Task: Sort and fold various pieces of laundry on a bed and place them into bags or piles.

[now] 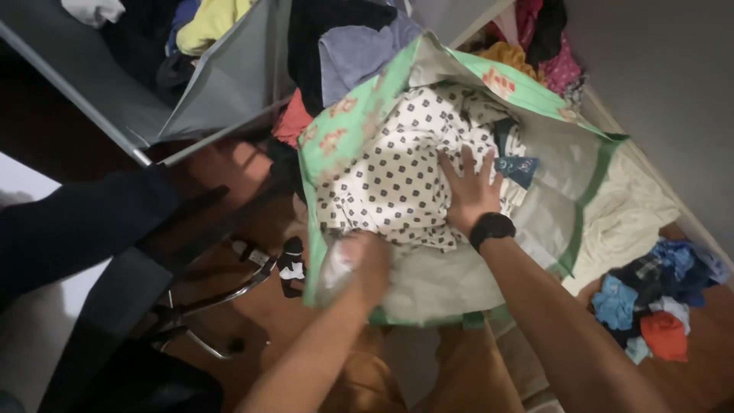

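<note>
A large green-edged plastic bag point(585, 183) stands open in the middle of the view. Inside it lies a white cloth with dark dots point(390, 168). My right hand point(468, 191), with a black watch on the wrist, presses flat on that cloth with fingers spread. My left hand point(359, 268) is blurred and grips the bag's near rim.
A grey fabric hamper point(229, 84) full of clothes stands at the upper left. A pile of blue, red and dark clothes point(657, 306) lies on the floor at the right. A pale cloth point(627, 222) lies beside the bag. A dark metal-framed object point(191, 306) is at the lower left.
</note>
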